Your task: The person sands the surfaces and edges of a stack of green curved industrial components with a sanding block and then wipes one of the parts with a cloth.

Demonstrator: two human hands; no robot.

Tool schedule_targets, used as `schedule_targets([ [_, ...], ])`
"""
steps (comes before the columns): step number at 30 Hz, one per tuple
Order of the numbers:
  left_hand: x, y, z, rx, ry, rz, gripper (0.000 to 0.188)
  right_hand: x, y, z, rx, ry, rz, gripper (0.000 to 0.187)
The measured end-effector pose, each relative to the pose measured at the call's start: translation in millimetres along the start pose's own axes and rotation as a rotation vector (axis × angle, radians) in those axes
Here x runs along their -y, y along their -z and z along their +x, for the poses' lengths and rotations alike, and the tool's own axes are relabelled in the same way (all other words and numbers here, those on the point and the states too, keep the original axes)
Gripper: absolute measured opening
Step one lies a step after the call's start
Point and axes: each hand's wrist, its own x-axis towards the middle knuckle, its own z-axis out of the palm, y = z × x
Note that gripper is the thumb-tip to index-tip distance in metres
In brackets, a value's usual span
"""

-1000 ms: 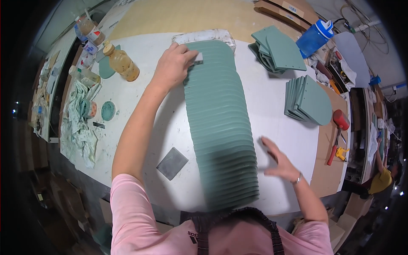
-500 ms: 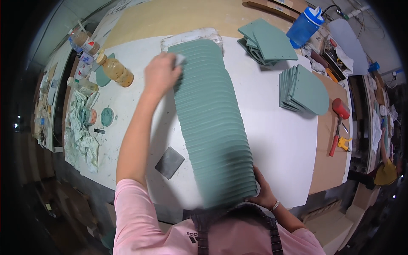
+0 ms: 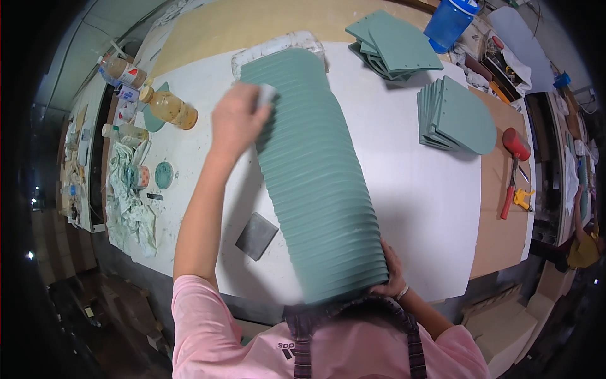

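A long row of green rounded panels, fanned and overlapping like shingles, runs from the far middle of the table to my body. At its far left edge my left hand, a little blurred, is closed around a small pale grey pad and presses it against the panel edges. I cannot tell the pad's exact kind. My right hand rests against the near right end of the row, its fingers partly hidden behind the panels. A dark grey flat square sheet lies left of the row.
A white wrapped block stands behind the row's far end. Two stacks of green panels sit at the right, near a blue jug and red mallet. Bottles and stained rags line the left side.
My left hand with the pad has slid a little nearer along the row's left edge. My right hand stays at the near end. The whole view has shifted slightly.
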Motion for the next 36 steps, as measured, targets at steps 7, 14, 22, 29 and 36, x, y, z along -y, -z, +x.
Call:
schedule_targets([
  [7,15,7,5,-0.018,-0.017,0.103,0.027,0,2,1,-0.026,0.057,-0.061,0.126],
  [14,-11,-5,16,0.031,-0.218,0.079,0.033,0,-1,3,-0.029,0.057,-0.011,0.125],
  [22,11,6,17,0.145,-0.169,0.168,0.030,0,-2,0,-0.039,0.034,-0.060,0.128],
  [29,-8,-8,36,0.168,-0.249,0.107,0.029,-6,0,-3,-0.050,0.084,-0.040,0.122],
  [36,13,39,17,0.237,-0.134,0.296,0.027,-2,0,-2,-0.027,0.042,-0.034,0.123],
])
